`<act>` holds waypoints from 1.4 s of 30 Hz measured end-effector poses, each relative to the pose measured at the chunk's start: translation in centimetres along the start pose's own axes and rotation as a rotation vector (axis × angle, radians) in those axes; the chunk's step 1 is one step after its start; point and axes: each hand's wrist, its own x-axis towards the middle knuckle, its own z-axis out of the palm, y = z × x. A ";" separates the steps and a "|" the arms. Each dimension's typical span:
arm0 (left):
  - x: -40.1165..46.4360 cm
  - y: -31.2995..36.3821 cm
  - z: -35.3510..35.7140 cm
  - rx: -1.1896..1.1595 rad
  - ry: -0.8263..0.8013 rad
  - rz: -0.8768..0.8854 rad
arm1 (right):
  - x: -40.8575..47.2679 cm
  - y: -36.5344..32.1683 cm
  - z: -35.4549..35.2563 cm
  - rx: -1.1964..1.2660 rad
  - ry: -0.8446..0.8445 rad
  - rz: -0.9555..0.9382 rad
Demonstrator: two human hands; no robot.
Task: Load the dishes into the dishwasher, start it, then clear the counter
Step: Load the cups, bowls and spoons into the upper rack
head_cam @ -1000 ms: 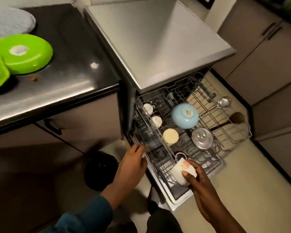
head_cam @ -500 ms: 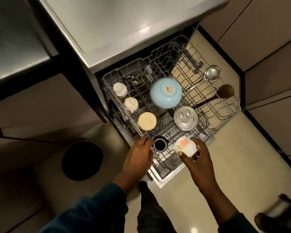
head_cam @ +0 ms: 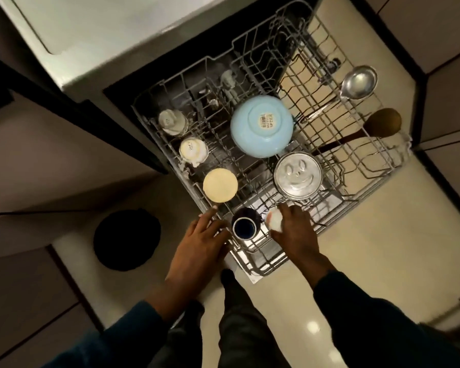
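You look down through a dim, warm-lit wide-angle view: glare spots the floor [head_cam: 312, 328], edges bend, and both hands blur slightly.

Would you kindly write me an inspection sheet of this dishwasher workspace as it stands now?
Surface: wire rack pulled out over a pale floor.
Job's things: pale blue bowl upside down; steel lid beside it; three pale cups along the left edge; dark mug upright; steel ladle and wooden spoon at the right.
Clutter: dark round object on the floor.
Grippers: left hand resting at the rack's front corner; right hand gripping a white cup.
Cables: nothing seen.
Surroundings: cabinets either side.
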 end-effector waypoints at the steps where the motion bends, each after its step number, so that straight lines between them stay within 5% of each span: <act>1: 0.0 -0.1 0.0 -0.004 -0.007 -0.002 | 0.3 -0.2 0.4 -0.013 -0.008 -0.002; 20: 0.1 0.8 -0.1 -0.035 -0.039 -0.090 | 0.7 2.2 0.1 0.121 -0.079 -0.128; 28: -0.1 1.0 0.0 -0.034 -0.016 -0.082 | 0.6 1.8 -0.3 0.059 0.033 -0.082; 42: 0.0 0.3 0.5 -0.050 -0.050 -0.062 | 2.1 2.8 -0.1 0.282 -0.098 -0.026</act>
